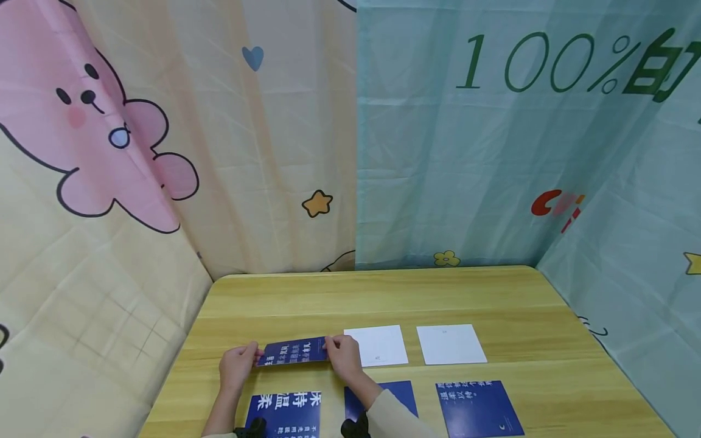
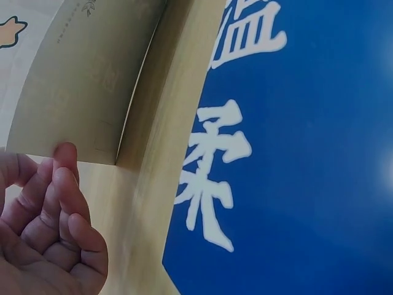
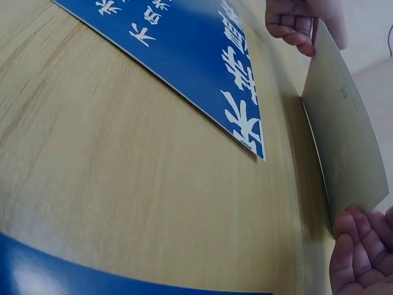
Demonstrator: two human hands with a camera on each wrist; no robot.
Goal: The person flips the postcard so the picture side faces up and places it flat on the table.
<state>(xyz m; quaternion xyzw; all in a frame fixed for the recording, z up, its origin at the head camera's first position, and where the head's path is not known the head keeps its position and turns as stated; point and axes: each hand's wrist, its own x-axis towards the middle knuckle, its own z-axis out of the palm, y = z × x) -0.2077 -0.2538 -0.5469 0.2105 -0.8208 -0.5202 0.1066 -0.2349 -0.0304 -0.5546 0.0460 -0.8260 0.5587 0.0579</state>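
Observation:
Between both hands a blue card with white lettering is tilted up off the table, its pale back showing in both wrist views. My left hand pinches its left edge between thumb and fingers. At the right edge, my right hand pinches it the same way. Just right of that hand lies a white card, partly behind it. Nearer the front, a blue card with large white characters lies below the held one. Another blue card is partly covered by my right forearm.
A second white card lies at the back right. In front of it is a blue card with white text. Everything rests on a wooden table. Printed curtains hang behind and beside the table.

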